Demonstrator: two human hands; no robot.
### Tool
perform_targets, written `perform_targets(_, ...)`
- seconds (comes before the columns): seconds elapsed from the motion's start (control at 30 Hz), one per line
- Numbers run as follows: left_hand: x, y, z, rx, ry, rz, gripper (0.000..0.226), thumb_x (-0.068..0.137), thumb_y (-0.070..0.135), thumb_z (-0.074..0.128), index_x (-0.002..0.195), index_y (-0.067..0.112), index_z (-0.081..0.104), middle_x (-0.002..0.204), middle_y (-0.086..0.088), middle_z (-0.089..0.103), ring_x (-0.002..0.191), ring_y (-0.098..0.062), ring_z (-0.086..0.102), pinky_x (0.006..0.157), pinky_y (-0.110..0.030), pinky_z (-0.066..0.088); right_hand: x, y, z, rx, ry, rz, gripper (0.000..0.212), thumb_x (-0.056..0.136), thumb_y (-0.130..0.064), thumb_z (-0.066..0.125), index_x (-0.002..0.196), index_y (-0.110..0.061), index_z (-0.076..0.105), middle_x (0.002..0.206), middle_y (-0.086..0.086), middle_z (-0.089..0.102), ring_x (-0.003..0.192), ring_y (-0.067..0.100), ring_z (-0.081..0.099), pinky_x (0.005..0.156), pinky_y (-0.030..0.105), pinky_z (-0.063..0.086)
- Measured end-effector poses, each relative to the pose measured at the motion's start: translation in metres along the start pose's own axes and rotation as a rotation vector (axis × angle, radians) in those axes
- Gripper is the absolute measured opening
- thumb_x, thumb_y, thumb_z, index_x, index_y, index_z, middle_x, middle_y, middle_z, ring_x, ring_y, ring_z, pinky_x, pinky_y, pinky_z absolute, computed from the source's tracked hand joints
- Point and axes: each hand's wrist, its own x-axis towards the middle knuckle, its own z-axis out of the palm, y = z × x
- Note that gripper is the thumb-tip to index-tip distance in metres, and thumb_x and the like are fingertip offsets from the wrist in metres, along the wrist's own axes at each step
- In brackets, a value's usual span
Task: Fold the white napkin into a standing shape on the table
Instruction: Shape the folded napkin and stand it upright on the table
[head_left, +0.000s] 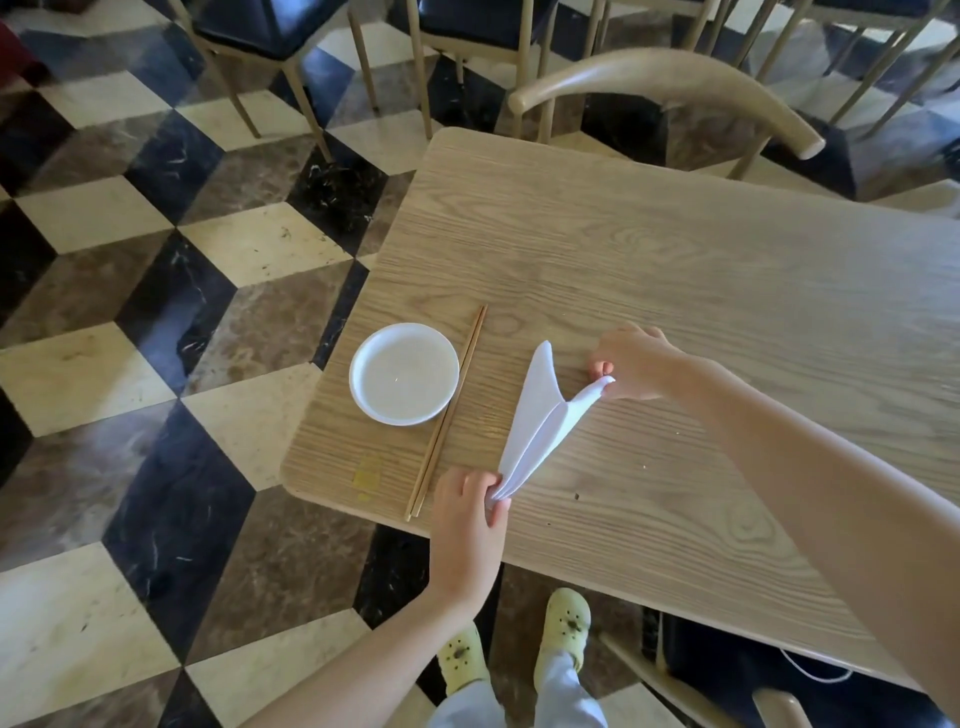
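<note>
Napkin (540, 421) pinched by both hands | lower tip hidden by left fingers (485, 486)

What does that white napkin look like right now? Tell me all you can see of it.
The white napkin looks like smooth cloth or thick paper, folded into a long narrow wedge of layered flaps. One pointed flap rises free at the far end. The left hand pinches its near tip, and the right hand pinches a side corner, pulled outward. It sits above the wooden table, right of the chopsticks.
</note>
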Motion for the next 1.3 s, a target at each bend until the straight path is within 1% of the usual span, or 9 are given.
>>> perform_targets(0.13, -0.001, 0.001, -0.001, -0.014, -0.005, -0.018, 0.020, 0.076, 0.004, 0.071, 0.092, 0.013, 0.063, 0.085, 0.005, 0.052, 0.074, -0.007, 0.046, 0.063, -0.004, 0.034, 0.009, -0.016, -0.020, 0.225, 0.033, 0.141, 0.030, 0.087, -0.005, 0.040, 0.106, -0.004, 0.063, 0.110, 0.011, 0.065, 0.098, 0.030, 0.057, 0.083, 0.034, 0.050)
perform_targets(0.23, -0.001, 0.001, -0.003, -0.003, -0.012, -0.007, 0.024, 0.077, 0.005, 0.071, 0.098, 0.012, 0.062, 0.087, 0.005, 0.052, 0.076, -0.008, 0.048, 0.062, -0.005, 0.034, 0.020, -0.039, -0.027, 0.670, 0.064, 0.243, 0.031, 0.092, -0.021, 0.044, 0.089, 0.003, 0.064, 0.075, 0.013, 0.069, 0.060, 0.024, 0.062, 0.053, 0.024, 0.050)
perform_targets(0.33, -0.004, -0.001, -0.005, 0.003, -0.007, 0.003, 0.029, 0.075, 0.004, 0.071, 0.102, 0.008, 0.059, 0.088, 0.000, 0.057, 0.078, -0.010, 0.051, 0.064, -0.010, 0.037, 0.030, -0.059, -0.022, 0.780, 0.052, 0.293, 0.037, 0.091, -0.025, 0.048, 0.059, -0.005, 0.049, 0.042, 0.002, 0.055, 0.034, 0.013, 0.051, 0.033, 0.014, 0.036)
perform_targets(0.63, -0.006, 0.000, -0.003, -0.033, -0.028, -0.037, 0.011, 0.080, 0.007, 0.069, 0.088, 0.011, 0.063, 0.081, 0.007, 0.055, 0.074, -0.011, 0.051, 0.066, -0.015, 0.042, 0.055, -0.074, -0.018, 0.693, 0.177, 0.316, 0.027, 0.083, -0.003, 0.042, 0.060, -0.012, 0.030, 0.061, 0.003, 0.032, 0.048, 0.015, 0.031, 0.038, 0.023, 0.026)
perform_targets(0.87, -0.009, 0.005, 0.005, -0.095, -0.050, -0.067, 0.011, 0.081, 0.008, 0.067, 0.088, 0.012, 0.060, 0.083, 0.003, 0.060, 0.075, -0.012, 0.056, 0.066, -0.024, 0.051, 0.054, -0.077, -0.017, 0.688, 0.191, 0.232, 0.016, 0.082, -0.004, 0.049, 0.067, -0.006, 0.045, 0.063, 0.007, 0.046, 0.055, 0.024, 0.045, 0.043, 0.023, 0.034)
perform_targets(1.03, -0.009, 0.009, 0.004, -0.076, -0.055, -0.085, 0.010, 0.082, 0.009, 0.065, 0.087, 0.013, 0.058, 0.081, 0.003, 0.060, 0.071, -0.013, 0.055, 0.063, -0.025, 0.050, 0.044, -0.068, -0.020, 0.840, 0.259, 0.165, 0.019, 0.087, -0.021, 0.054, 0.075, -0.006, 0.054, 0.078, 0.013, 0.057, 0.073, 0.024, 0.056, 0.068, 0.033, 0.052)
perform_targets(1.13, -0.011, 0.009, 0.002, -0.070, -0.077, -0.072, 0.011, 0.082, 0.010, 0.065, 0.088, 0.015, 0.056, 0.081, 0.003, 0.060, 0.071, -0.012, 0.056, 0.061, -0.019, 0.046, 0.029, -0.052, -0.020, 0.854, 0.354, 0.221, 0.021, 0.084, -0.012, 0.041, 0.065, -0.009, 0.048, 0.074, 0.014, 0.056, 0.069, 0.023, 0.052, 0.059, 0.028, 0.045)
perform_targets(1.2, -0.012, 0.010, 0.000, -0.060, -0.098, -0.064, 0.012, 0.083, 0.011, 0.064, 0.086, 0.016, 0.054, 0.080, 0.003, 0.059, 0.070, -0.011, 0.054, 0.058, -0.014, 0.040, 0.012, -0.036, -0.014, 0.782, 0.398, 0.299, 0.019, 0.087, -0.009, 0.038, 0.077, -0.005, 0.054, 0.083, 0.017, 0.059, 0.074, 0.027, 0.054, 0.053, 0.027, 0.037)
perform_targets(1.3, -0.011, 0.015, -0.004, -0.037, -0.120, -0.068, 0.011, 0.084, 0.012, 0.064, 0.085, 0.014, 0.053, 0.079, 0.003, 0.058, 0.070, -0.009, 0.050, 0.056, -0.010, 0.034, -0.014, -0.010, 0.009, 0.653, 0.338, 0.374, 0.027, 0.089, -0.004, 0.043, 0.108, -0.003, 0.062, 0.112, 0.015, 0.063, 0.100, 0.033, 0.059, 0.074, 0.032, 0.049)
